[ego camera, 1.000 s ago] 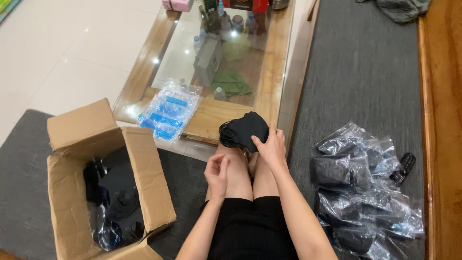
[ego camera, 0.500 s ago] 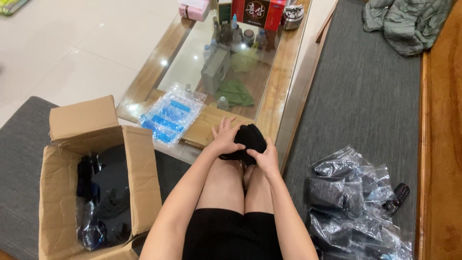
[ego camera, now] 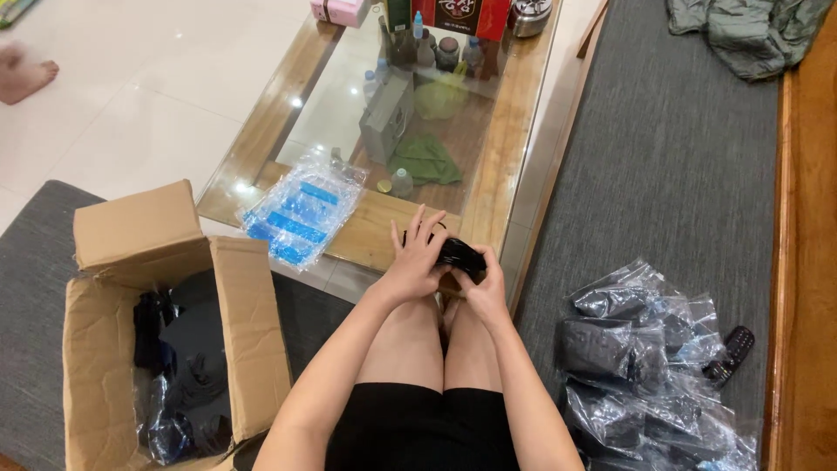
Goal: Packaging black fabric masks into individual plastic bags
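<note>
The person sits with both hands at the knees, next to the glass-topped table (ego camera: 514,148). The left hand (ego camera: 417,262) lies over a small black fabric bundle (ego camera: 459,255), fingers spread and pressing on it. The right hand (ego camera: 485,283) is curled around the bundle from below, gripping it. The bundle appears soft, light and compressible, not fragile; it is likely best held across its folded middle so it does not unroll. 1 open cardboard box (ego camera: 174,331) sits at the left, and a pile of clear bagged dark items (ego camera: 636,358) lies at the right.
</note>
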